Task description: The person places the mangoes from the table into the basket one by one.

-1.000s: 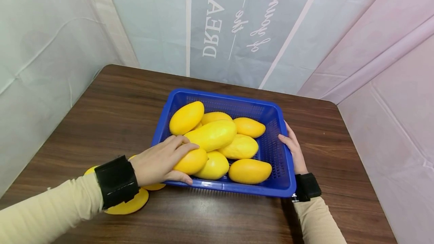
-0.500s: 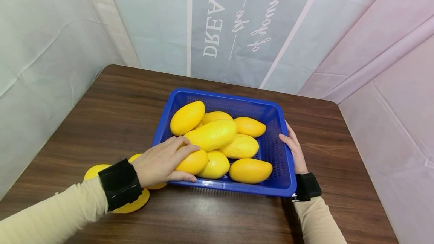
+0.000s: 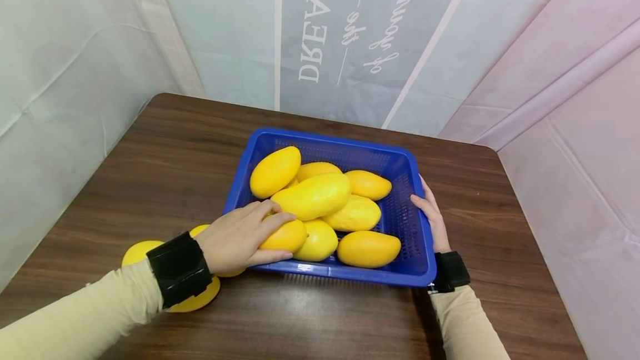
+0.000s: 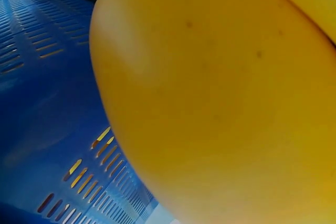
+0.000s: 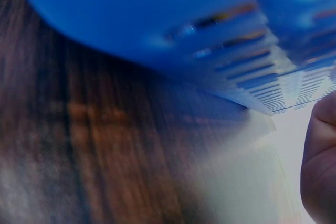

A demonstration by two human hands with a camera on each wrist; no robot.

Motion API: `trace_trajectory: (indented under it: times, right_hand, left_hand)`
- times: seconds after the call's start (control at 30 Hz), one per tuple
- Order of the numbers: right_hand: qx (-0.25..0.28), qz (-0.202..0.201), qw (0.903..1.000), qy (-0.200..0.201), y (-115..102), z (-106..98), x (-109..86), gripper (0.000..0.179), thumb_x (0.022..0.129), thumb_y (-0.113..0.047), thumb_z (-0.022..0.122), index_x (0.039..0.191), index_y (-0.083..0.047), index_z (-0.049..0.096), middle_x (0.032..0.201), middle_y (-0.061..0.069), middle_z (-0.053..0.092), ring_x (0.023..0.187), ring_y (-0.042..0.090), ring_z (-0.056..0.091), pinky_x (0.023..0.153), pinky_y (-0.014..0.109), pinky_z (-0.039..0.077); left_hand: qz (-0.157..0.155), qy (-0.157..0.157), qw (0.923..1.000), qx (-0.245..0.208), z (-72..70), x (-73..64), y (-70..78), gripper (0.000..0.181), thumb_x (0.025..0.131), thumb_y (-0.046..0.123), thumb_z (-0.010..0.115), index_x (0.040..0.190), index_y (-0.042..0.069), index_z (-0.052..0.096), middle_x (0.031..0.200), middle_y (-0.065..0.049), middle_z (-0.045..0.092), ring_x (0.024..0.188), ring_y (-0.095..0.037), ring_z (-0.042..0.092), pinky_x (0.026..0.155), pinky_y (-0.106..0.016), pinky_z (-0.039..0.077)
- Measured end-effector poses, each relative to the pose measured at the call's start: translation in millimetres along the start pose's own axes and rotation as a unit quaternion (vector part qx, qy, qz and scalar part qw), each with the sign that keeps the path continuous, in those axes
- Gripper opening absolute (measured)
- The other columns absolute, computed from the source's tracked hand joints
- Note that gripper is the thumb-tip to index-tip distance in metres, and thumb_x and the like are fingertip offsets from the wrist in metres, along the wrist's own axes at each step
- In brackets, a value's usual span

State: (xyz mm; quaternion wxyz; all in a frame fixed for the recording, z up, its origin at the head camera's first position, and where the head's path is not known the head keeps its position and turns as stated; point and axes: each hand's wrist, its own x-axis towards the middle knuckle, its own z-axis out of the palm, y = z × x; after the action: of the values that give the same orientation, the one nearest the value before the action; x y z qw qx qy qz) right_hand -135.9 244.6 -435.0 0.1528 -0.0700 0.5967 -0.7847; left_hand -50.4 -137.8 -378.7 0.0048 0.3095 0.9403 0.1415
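Note:
Several yellow mangoes lie heaped in a blue plastic basket point(image 3: 325, 136) in the middle of the table. My left hand point(image 3: 237, 238) reaches over the basket's near left corner and holds a mango point(image 3: 287, 236) there, fingers over its top and thumb along its near side. A large mango point(image 4: 210, 93) fills most of the left wrist view, beside the slotted basket wall point(image 4: 42, 114). At the right end, my right hand point(image 3: 434, 218) grips the basket's side, thumb at the rim and the other fingers outside. Part of this hand point(image 5: 320, 161) shows beside the basket wall point(image 5: 131, 14) in the right wrist view.
More mangoes, such as one at the left point(image 3: 140, 251), lie on the brown wooden table point(image 3: 165, 165) to the left of the basket, partly hidden under my left forearm. A printed curtain point(image 3: 330, 32) hangs behind the table's far edge, with pale sheets at both sides.
My left hand has shifted slightly to the right with its thumb a little higher on the mango, and more of the mangoes by my forearm shows. My right hand keeps its grip.

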Motion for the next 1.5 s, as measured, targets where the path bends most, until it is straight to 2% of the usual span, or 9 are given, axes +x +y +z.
trace_trajectory:
  times: [0.23, 0.47, 1.1, 1.3, 1.5]
  right_hand:
    - [-0.004, -0.003, 1.0000, 0.003, 0.2, 1.6, 1.3, 0.056, 0.108, -0.024, 0.031, 0.160, -0.030, 0.011, 0.158, 0.006, 0.024, 0.121, 0.012, 0.055, 0.096, 0.026, 0.052]
    - [-0.003, -0.007, 1.0000, 0.002, 1.2, 0.8, 1.0, 0.056, 0.108, -0.023, 0.030, 0.160, -0.029, 0.010, 0.160, 0.005, 0.020, 0.125, 0.013, 0.052, 0.097, 0.026, 0.052]
    - [0.004, -0.012, 0.9999, -0.003, 3.0, -1.7, 0.5, 0.055, 0.108, -0.022, 0.030, 0.160, -0.028, 0.011, 0.159, 0.005, 0.023, 0.125, 0.012, 0.052, 0.097, 0.026, 0.052]
    - [-0.004, -0.013, 0.9999, -0.002, 2.3, -3.7, 0.5, 0.055, 0.108, -0.023, 0.030, 0.160, -0.028, 0.011, 0.159, 0.006, 0.021, 0.125, 0.013, 0.052, 0.096, 0.026, 0.052]
    - [-0.005, -0.001, 1.0000, 0.003, 1.0, -2.2, 0.4, 0.056, 0.108, -0.024, 0.032, 0.160, -0.030, 0.011, 0.161, 0.005, 0.019, 0.129, 0.014, 0.049, 0.099, 0.027, 0.051]
  left_hand:
    - [0.001, 0.017, 0.9998, 0.006, 3.0, -0.5, -1.4, 0.055, 0.095, 0.061, 0.049, 0.137, 0.025, 0.051, 0.119, 0.001, 0.051, 0.091, -0.011, 0.051, 0.080, -0.028, 0.049]
    - [0.015, 0.039, 0.9990, 0.014, 6.2, -0.6, -2.2, 0.056, 0.094, 0.062, 0.050, 0.135, 0.023, 0.052, 0.119, 0.001, 0.051, 0.095, -0.011, 0.050, 0.084, -0.029, 0.050]
    - [0.013, 0.056, 0.9983, 0.012, 7.5, -2.0, -0.7, 0.061, 0.092, 0.063, 0.053, 0.135, 0.020, 0.052, 0.121, -0.001, 0.052, 0.097, -0.013, 0.053, 0.088, -0.031, 0.052]
    - [0.003, 0.051, 0.9986, -0.010, 4.8, -2.2, -0.9, 0.064, 0.093, 0.061, 0.054, 0.139, 0.017, 0.050, 0.127, -0.003, 0.050, 0.106, -0.016, 0.053, 0.094, -0.035, 0.051]
    - [0.001, 0.053, 0.9982, -0.026, -4.3, -5.4, -2.7, 0.067, 0.091, 0.060, 0.057, 0.140, 0.015, 0.050, 0.131, -0.004, 0.049, 0.115, -0.017, 0.049, 0.100, -0.036, 0.049]
